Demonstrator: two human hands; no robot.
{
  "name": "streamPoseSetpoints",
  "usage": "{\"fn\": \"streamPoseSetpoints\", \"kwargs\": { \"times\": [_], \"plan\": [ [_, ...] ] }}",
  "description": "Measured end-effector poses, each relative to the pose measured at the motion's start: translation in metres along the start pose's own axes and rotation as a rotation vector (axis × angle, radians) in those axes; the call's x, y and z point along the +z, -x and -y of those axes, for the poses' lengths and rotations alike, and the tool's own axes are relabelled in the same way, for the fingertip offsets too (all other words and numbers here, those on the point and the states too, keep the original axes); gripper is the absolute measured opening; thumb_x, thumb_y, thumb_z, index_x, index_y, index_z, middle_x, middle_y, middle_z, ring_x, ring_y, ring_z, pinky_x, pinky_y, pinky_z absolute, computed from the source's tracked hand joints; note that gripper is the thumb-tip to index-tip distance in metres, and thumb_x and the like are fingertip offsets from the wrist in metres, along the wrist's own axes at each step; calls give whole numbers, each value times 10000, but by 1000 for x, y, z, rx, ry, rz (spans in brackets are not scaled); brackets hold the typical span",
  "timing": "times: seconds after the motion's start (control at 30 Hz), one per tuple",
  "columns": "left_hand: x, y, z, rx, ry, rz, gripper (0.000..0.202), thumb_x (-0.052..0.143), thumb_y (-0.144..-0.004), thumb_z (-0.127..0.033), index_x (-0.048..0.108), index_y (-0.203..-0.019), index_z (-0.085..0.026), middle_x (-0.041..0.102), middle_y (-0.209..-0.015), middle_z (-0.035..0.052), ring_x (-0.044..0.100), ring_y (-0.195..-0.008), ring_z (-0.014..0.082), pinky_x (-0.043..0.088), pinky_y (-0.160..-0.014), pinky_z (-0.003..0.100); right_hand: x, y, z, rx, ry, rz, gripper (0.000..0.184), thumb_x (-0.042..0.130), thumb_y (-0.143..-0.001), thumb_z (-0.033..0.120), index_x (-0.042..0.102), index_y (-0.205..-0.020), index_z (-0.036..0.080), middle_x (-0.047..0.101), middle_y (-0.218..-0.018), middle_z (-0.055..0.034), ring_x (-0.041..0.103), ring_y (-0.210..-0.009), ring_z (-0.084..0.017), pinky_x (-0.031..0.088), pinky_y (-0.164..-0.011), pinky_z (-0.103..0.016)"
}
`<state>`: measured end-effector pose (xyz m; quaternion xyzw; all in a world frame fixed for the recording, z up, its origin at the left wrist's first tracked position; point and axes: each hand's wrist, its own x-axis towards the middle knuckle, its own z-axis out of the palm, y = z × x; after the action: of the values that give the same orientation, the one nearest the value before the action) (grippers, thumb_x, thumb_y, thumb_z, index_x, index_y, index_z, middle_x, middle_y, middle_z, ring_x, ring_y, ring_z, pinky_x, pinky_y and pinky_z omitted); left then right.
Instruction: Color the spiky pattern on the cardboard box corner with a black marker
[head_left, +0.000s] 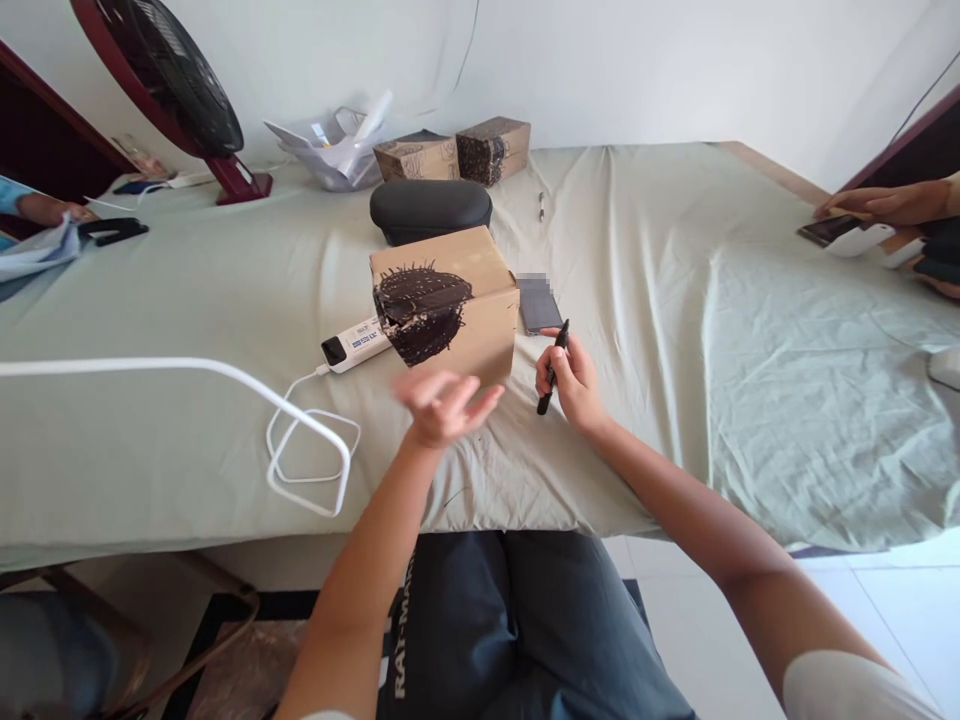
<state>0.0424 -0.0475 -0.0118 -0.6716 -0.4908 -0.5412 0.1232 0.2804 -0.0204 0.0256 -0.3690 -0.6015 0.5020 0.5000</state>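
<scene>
A cardboard box (484, 325) stands on the cloth-covered table in front of me, with a black scribbled patch across its top and left side. My left hand (448, 405), a little blurred, is held palm up with fingers spread at the near side of the box; nothing is in it. My right hand (571, 380) is closed around a black marker (553, 372), held upright and slightly tilted, to the right of the box. Just beyond that hand a dark phone (538, 303) lies flat, partly covered by the box's edge.
Behind the box are a black case (430, 208), two more cardboard boxes (491, 150) and a plastic bag (341, 150). A white power bank-like device (356, 345) with a cable lies left. A fan (236, 180) stands back left. Other people's hands (885, 203) show at both sides.
</scene>
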Motion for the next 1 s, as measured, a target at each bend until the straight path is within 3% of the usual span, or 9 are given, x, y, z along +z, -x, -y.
{"fn": "streamPoseSetpoints", "kwargs": {
  "times": [0.07,0.13,0.2,0.3,0.43,0.57,0.8,0.9,1.0],
  "plan": [
    [-15,-11,23,-123,5,-291,1084,889,-506,-834,549,-1385,-298,512,-1415,185,464,-1382,494,337,-1193,758,-4,-4,-3,33,53,-2,501,502,-1051,626,455,-1421,291,484,-734,64,477,-551,-142,478,-550,-299],
    [-26,-24,42,-206,86,-401,1326,814,-489,-925,359,-1558,-286,338,-1609,202,345,-1499,510,300,-1231,762,-8,-7,-6,48,139,11,601,498,-1055,587,387,-1561,283,529,-767,47,481,-554,-145,484,-562,-310],
    [-28,-34,55,-266,278,-316,1326,746,-590,-940,215,-1633,-317,305,-1665,192,371,-1535,469,349,-1237,699,-10,-9,-11,39,279,14,662,463,-1068,560,336,-1652,276,577,-788,21,482,-566,-158,499,-591,-329],
    [-17,-39,63,-310,607,-69,1331,753,-657,-898,76,-1670,-362,400,-1643,193,456,-1537,416,388,-1247,599,-13,-11,-18,-4,515,16,639,391,-1083,497,386,-1670,247,635,-808,-28,546,-660,-202,552,-718,-383],
    [1,-31,65,-343,649,90,1403,831,-637,-827,51,-1693,-334,308,-1729,195,335,-1628,387,320,-1314,547,-15,-14,-25,-21,686,45,667,397,-1047,405,387,-1675,182,723,-978,-104,652,-813,-251,577,-848,-448],
    [4,-26,68,-401,617,60,1432,834,-621,-819,63,-1708,-295,234,-1766,193,303,-1640,380,280,-1336,554,-16,-16,-31,3,593,4,664,426,-1039,403,399,-1670,199,747,-1045,-104,625,-746,-210,569,-788,-392],
    [1,-29,65,-492,676,-28,1500,906,-526,-790,134,-1701,-265,307,-1732,191,342,-1619,372,296,-1336,482,-19,-21,-42,53,455,-39,503,482,-994,417,645,-1401,171,710,-877,-52,558,-658,-172,481,-640,-334],
    [1,-30,64,-475,685,-57,1427,903,-571,-763,178,-1694,-265,361,-1702,175,374,-1599,365,312,-1329,483,-18,-22,-44,15,465,-34,469,532,-962,406,652,-1361,192,695,-867,-53,604,-729,-197,506,-701,-361],
    [1,-27,69,-457,669,-116,1364,899,-607,-741,225,-1683,-242,391,-1676,178,395,-1582,362,304,-1330,480,-16,-19,-42,17,391,-34,444,556,-966,443,621,-1350,230,671,-909,-50,580,-712,-184,494,-653,-341]
  ]
}}
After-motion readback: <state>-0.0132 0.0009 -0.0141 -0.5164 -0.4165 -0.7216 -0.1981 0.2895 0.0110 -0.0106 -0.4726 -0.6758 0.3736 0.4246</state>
